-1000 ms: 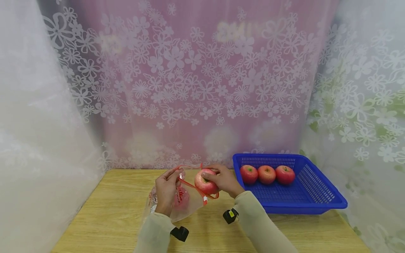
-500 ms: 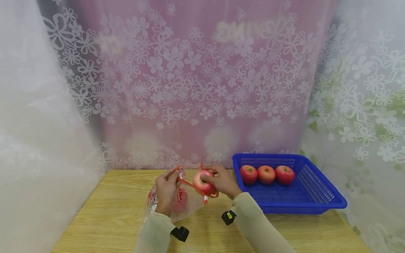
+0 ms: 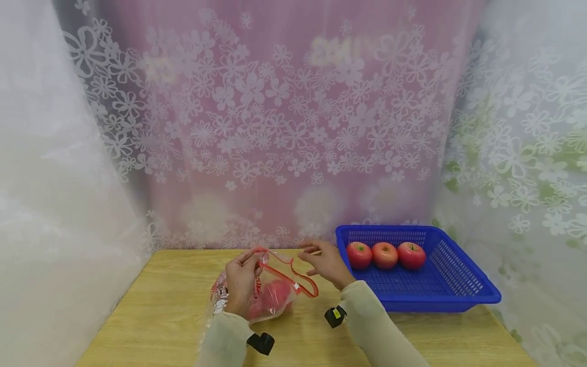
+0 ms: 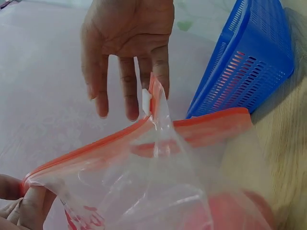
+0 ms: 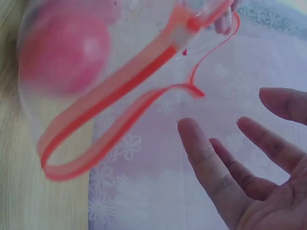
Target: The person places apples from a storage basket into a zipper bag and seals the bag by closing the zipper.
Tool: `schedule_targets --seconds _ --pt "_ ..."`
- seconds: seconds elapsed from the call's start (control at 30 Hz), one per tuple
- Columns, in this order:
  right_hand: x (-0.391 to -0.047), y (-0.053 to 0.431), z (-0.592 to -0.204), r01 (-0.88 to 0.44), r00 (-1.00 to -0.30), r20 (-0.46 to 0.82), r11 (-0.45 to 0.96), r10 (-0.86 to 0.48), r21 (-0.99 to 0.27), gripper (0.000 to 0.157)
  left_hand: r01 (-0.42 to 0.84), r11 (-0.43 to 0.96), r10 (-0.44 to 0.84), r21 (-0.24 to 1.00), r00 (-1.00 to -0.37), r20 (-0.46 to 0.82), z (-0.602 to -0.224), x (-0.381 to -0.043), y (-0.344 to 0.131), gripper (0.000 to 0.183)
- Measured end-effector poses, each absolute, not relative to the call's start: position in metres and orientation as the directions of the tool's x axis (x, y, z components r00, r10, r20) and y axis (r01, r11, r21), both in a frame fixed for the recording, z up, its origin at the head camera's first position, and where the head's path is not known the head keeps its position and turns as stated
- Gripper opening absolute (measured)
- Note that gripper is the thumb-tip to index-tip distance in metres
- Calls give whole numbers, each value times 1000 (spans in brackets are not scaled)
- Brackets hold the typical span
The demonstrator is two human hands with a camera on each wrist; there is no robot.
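Note:
A clear zip bag (image 3: 275, 267) with a red rim hangs from my left hand (image 3: 241, 280), whose fingers and thumb pinch the rim. Apples (image 3: 277, 294) show through the film low in the bag, close over the table; the right wrist view has one apple (image 5: 67, 50) behind the plastic. The bag's mouth gapes, and a white slider (image 4: 146, 101) sits on the red zip strip (image 5: 110, 91). My right hand (image 3: 326, 262) is just right of the mouth, fingers spread and holding nothing, its palm showing in the left wrist view.
On the right stands a blue plastic basket (image 3: 458, 298) with three apples (image 3: 385, 255) in a row along its back. The wooden table (image 3: 151, 316) ends at a pink flowered curtain (image 3: 275, 153). Pale sheets hang at both sides.
The apple that my right hand held at the bag's mouth has dropped inside. My right fingers have let go and spread. The left hand keeps its pinch on the rim.

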State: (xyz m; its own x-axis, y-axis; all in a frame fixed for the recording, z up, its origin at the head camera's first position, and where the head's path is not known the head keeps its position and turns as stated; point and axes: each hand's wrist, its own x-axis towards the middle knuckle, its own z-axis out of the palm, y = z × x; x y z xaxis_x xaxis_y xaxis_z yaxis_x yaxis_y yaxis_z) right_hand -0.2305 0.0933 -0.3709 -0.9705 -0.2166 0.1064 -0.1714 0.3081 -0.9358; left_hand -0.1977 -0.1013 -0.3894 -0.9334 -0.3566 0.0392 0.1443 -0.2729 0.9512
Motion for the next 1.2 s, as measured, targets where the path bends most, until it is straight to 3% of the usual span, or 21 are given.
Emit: schedule_targets --seconds 0.47,1.2 --pt "-235 103 -378 -179 -973 121 304 -198 -936 27 173 -349 -359 921 -932 39 -383 -198 -105 28" --pt "-236 119 -374 -180 -977 127 341 -171 -923 25 175 -324 -369 930 -928 46 -387 -198 -104 28"
